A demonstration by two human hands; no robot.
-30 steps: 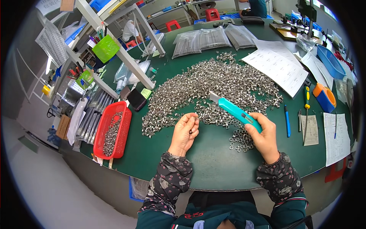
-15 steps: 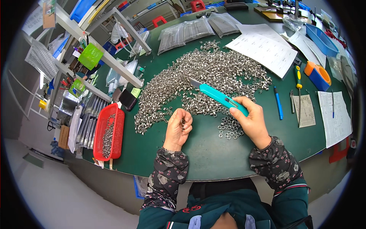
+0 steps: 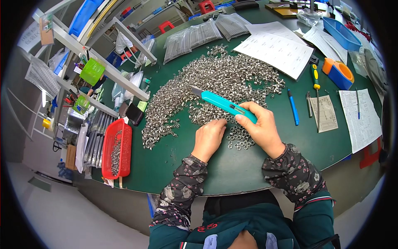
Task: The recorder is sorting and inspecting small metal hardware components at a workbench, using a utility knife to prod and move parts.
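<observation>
My right hand grips a teal utility knife, its blade reaching left over a wide pile of small metal nuts. My left hand is back-up at the near edge of the pile, its fingers bent together and mostly hidden beneath it, so what they hold cannot be made out. Between the two hands, a small cluster of loose nuts lies flat on the green tabletop.
A red plastic basket with some nuts stands left. Bagged rods and paper sheets lie at the back. On the right are a blue pen, a yellow-handled screwdriver and an orange-blue tape dispenser.
My left hand has turned from palm-side showing nuts in its curled fingers to back-up, and moved right to the pile's near edge. The knife stays in my right hand; the whole view shifts slightly.
</observation>
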